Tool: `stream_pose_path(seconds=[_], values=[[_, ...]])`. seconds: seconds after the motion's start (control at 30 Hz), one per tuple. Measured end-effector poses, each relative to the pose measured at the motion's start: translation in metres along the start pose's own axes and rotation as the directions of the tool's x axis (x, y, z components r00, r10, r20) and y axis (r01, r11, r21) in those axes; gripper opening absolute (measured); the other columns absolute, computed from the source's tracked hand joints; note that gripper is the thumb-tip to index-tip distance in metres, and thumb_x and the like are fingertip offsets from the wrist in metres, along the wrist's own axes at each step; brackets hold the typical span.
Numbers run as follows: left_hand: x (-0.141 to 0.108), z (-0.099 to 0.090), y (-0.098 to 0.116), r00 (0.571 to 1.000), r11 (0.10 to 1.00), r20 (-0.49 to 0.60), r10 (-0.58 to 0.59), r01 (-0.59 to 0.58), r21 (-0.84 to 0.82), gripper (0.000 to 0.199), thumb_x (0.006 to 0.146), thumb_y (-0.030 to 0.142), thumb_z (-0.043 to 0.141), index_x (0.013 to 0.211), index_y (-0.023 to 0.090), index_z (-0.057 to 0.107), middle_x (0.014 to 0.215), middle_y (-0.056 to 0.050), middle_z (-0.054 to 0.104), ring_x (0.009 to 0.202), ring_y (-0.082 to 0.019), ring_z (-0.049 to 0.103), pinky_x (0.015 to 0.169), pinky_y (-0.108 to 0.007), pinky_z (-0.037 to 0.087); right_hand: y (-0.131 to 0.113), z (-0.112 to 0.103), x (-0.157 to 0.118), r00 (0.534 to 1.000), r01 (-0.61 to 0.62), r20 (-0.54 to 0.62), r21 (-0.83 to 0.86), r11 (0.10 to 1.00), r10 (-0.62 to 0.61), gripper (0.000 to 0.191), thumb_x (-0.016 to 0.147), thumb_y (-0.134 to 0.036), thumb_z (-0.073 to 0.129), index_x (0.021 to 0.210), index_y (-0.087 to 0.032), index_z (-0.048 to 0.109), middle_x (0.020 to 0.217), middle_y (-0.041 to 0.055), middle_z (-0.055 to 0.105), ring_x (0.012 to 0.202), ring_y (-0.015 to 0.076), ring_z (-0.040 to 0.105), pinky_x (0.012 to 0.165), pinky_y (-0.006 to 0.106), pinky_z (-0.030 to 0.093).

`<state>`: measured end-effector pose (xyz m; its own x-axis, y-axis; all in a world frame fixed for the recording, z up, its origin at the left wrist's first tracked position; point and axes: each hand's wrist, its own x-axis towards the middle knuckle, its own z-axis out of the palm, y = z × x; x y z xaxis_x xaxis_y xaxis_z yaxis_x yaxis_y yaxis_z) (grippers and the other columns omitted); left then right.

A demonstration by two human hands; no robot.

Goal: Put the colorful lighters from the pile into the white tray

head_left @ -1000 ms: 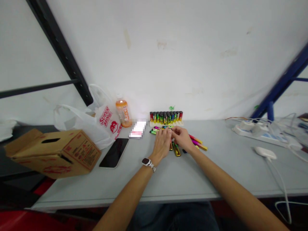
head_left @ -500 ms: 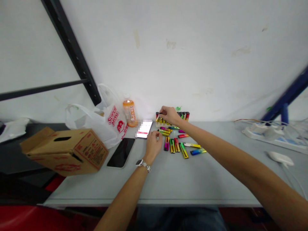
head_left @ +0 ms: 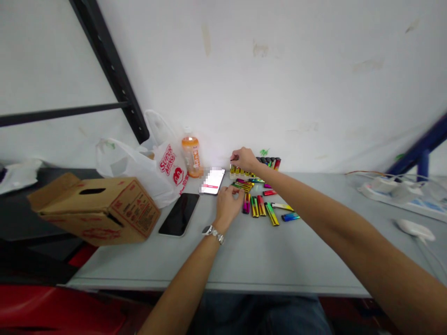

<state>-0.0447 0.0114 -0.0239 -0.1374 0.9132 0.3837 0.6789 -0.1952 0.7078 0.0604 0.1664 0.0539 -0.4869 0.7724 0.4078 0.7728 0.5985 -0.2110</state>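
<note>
Several shiny coloured lighters lie loose on the grey table. Behind them, near the wall, a clear holder carries a row of upright lighters. My right hand is over the left end of this row, its fingertips pinched at the top of a lighter there. My left hand rests by the loose pile, thumb and fingers curled close to a gold lighter; whether it grips that lighter is too small to tell. A watch and a bracelet are on the left wrist.
A lit phone and a dark phone lie left of my hands. Beyond stand an orange bottle, a white plastic bag and a cardboard box. At right are a power strip and white charger.
The view has shifted slightly. My left hand has moved a little right, closer to the gold lighters. My right hand stays over the left end of the row.
</note>
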Motion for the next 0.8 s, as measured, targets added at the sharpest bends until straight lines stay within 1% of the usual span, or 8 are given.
stream_pose_path(seconds=[0.1,0.23,0.33,0.5,0.6,0.67,0.73,0.8], values=[[0.0,0.001,0.0,1.0,1.0,-0.001,-0.001,0.001,0.015,0.025,0.087,0.036,0.055,0.085,0.017,0.071,0.084,-0.008,0.065,0.084,-0.021,0.06,0.082,-0.033,0.046,-0.001,-0.001,-0.004,1.0,-0.015,0.017,-0.043,0.999,0.016,0.019,0.085,-0.026,0.064,0.096,-0.017,0.076,0.093,0.0072,0.073,0.097,0.0234,0.058,0.088,0.034,0.039],[0.0,0.001,0.0,1.0,0.999,0.007,-0.003,0.002,0.035,0.025,0.086,0.036,0.056,0.084,0.016,0.071,0.084,-0.009,0.065,0.085,-0.022,0.06,0.082,-0.034,0.046,-0.005,-0.005,-0.016,0.998,0.022,-0.059,-0.186,0.982,-0.033,0.026,0.092,-0.033,0.056,0.101,-0.02,0.077,0.112,0.0145,0.063,0.114,0.0313,0.045,0.094,0.042,0.035],[0.0,0.001,0.001,1.0,1.0,0.006,-0.009,0.009,0.025,0.024,0.086,0.034,0.056,0.084,0.015,0.07,0.086,-0.009,0.066,0.083,-0.02,0.06,0.081,-0.033,0.047,-0.009,-0.009,-0.026,0.996,0.06,-0.043,-0.252,0.966,-0.074,0.032,0.095,-0.034,0.051,0.108,-0.02,0.076,0.117,0.0167,0.055,0.115,0.0322,0.042,0.095,0.044,0.033],[0.002,0.0,-0.001,1.0,1.0,0.006,-0.014,0.014,0.02,0.02,0.085,0.028,0.055,0.085,0.015,0.071,0.086,-0.009,0.067,0.083,-0.02,0.061,0.083,-0.033,0.047,-0.013,-0.018,-0.046,0.994,0.105,0.014,-0.282,0.954,-0.106,0.04,0.094,-0.029,0.05,0.131,-0.019,0.063,0.117,0.0173,0.055,0.111,0.0305,0.046,0.093,0.042,0.035],[0.003,0.001,-0.002,1.0,0.999,-0.001,-0.002,0.002,0.05,0.019,0.084,0.024,0.054,0.085,0.015,0.071,0.085,-0.009,0.066,0.085,-0.02,0.061,0.084,-0.033,0.047,-0.008,-0.021,-0.065,0.991,0.134,0.051,-0.211,0.968,-0.126,0.031,0.093,-0.024,0.05,0.115,-0.016,0.07,0.108,0.0155,0.063,0.101,0.0262,0.055,0.088,0.036,0.038],[0.003,0.002,-0.003,1.0,0.998,-0.006,0.009,-0.008,0.065,0.019,0.084,0.025,0.054,0.085,0.015,0.07,0.085,-0.009,0.066,0.085,-0.021,0.061,0.084,-0.034,0.047,0.0,-0.021,-0.078,0.991,0.087,0.113,-0.156,0.984,-0.069,0.025,0.091,-0.023,0.053,0.101,-0.015,0.074,0.094,0.0139,0.069,0.089,0.0234,0.061,0.079,0.031,0.041],[0.003,0.003,-0.002,1.0,0.997,-0.011,0.007,-0.007,0.073,0.02,0.085,0.027,0.054,0.085,0.016,0.07,0.086,-0.009,0.066,0.084,-0.021,0.061,0.084,-0.034,0.046,0.009,-0.02,-0.088,0.984,0.024,0.181,-0.125,0.992,0.0,0.022,0.088,-0.025,0.057,0.094,-0.015,0.076,0.086,0.0126,0.072,0.078,0.0218,0.064,0.071,0.029,0.041],[0.002,0.003,-0.001,1.0,0.997,-0.011,-0.001,0.002,0.073,0.021,0.085,0.03,0.055,0.085,0.016,0.07,0.087,-0.009,0.067,0.082,-0.021,0.061,0.083,-0.034,0.046,0.017,-0.018,-0.094,0.974,-0.002,0.226,-0.111,0.994,0.027,0.02,0.086,-0.027,0.062,0.091,-0.017,0.077,0.083,0.0116,0.074,0.075,0.0214,0.066,0.066,0.027,0.041]])
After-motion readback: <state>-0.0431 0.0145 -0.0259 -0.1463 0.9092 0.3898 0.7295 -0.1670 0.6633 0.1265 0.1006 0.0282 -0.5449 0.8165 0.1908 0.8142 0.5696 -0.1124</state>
